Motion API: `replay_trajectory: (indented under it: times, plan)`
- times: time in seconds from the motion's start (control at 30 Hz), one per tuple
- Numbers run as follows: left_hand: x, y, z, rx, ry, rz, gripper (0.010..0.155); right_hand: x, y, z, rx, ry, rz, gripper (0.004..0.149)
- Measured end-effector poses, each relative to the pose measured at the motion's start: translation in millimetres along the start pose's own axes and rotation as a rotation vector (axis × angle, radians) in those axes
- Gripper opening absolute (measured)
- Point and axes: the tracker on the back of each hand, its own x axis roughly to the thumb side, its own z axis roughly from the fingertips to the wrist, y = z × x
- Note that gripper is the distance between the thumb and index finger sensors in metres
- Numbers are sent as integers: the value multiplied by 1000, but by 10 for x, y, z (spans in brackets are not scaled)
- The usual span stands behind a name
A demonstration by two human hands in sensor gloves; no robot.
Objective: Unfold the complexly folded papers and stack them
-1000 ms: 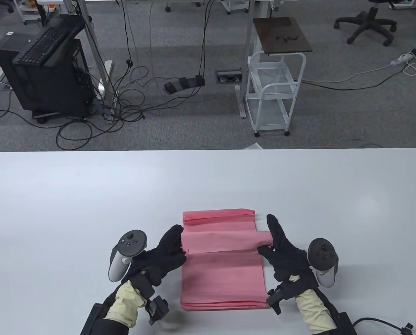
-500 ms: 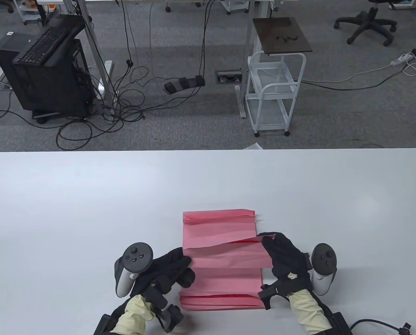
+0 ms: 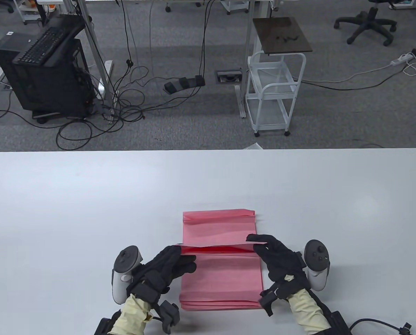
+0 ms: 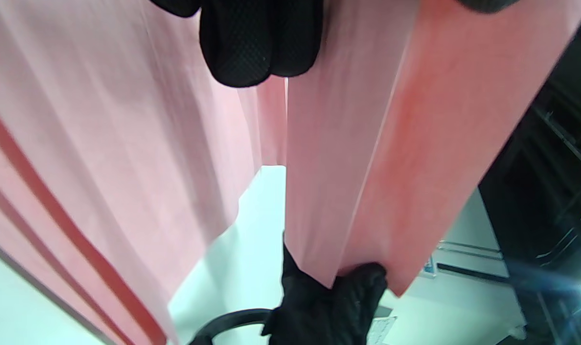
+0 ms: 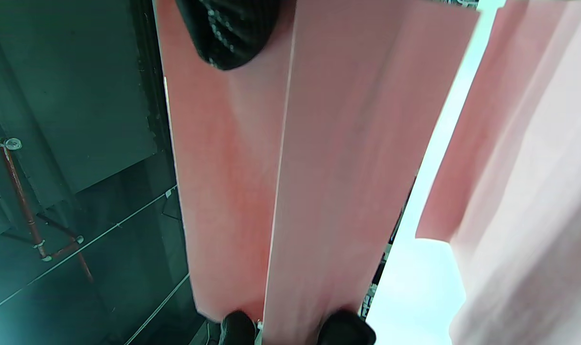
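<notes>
Since half a second ago both our hands have drawn closer together along the raised crease, and the lifted panel of the accordion-folded pink paper sheet (image 3: 219, 258) now stands up as a sharper ridge. Our left hand (image 3: 169, 265) pinches the ridge's left end and our right hand (image 3: 276, 258) pinches its right end, so we can pull the pleat open evenly without tearing. Both wrist views show the gripped fold hanging from the fingertips (image 4: 259, 43). We keep the paper near the front edge of the white table (image 3: 89, 209), its far pleats still folded flat, its near layers resting on the tabletop
</notes>
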Motion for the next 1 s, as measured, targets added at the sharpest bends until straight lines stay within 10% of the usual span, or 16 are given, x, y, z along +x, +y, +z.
replay_trajectory:
  times: [0.17, 0.53, 0.8, 1.0]
  plan:
    - [5, 9, 9, 171, 54, -105, 41, 28, -28, -7, -18, 28, -6, 38]
    - [108, -94, 68, 108, -267, -454, 79, 171, -254, -410, -88, 338, 143, 38]
    - [86, -8, 87, 155, -257, -486, 36, 165, -237, -562, -8, 395, 106, 38]
    - [103, -25, 72, 35, -214, -552, 32, 283, -301, -645, -41, 370, 80, 38]
